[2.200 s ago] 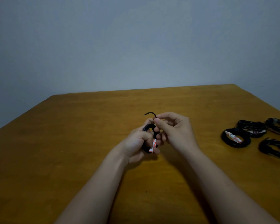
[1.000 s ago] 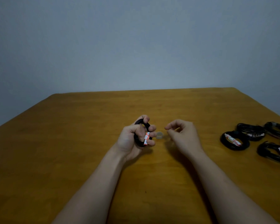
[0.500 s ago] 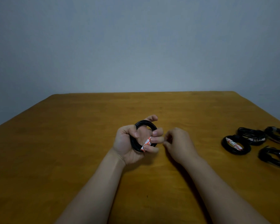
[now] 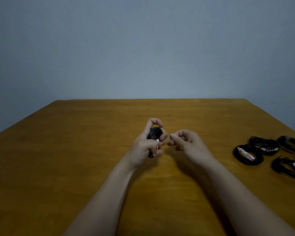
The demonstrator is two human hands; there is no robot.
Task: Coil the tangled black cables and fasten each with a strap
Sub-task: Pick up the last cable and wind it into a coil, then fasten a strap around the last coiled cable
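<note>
My left hand (image 4: 146, 147) grips a small coil of black cable (image 4: 154, 132) upright above the middle of the wooden table (image 4: 75, 150). A white and red strap (image 4: 157, 145) is wrapped round the coil between my fingers. My right hand (image 4: 186, 143) hovers just to the right of it, with a small gap between the two hands. Its fingers are curled, and thumb and forefinger pinch a small pale piece (image 4: 171, 136) that looks like the strap's free end. Most of the coil is hidden in my left palm.
Several black cable coils, each bound with a white and red strap, lie at the table's right edge: one (image 4: 248, 155) nearest me, one (image 4: 264, 145) behind it, one (image 4: 288, 169) at the front right. A grey wall stands behind the table.
My left hand has turned the coil edge-on and closed tighter round it. My right hand has drawn a little to the right, away from the coil, pinching the pale piece.
</note>
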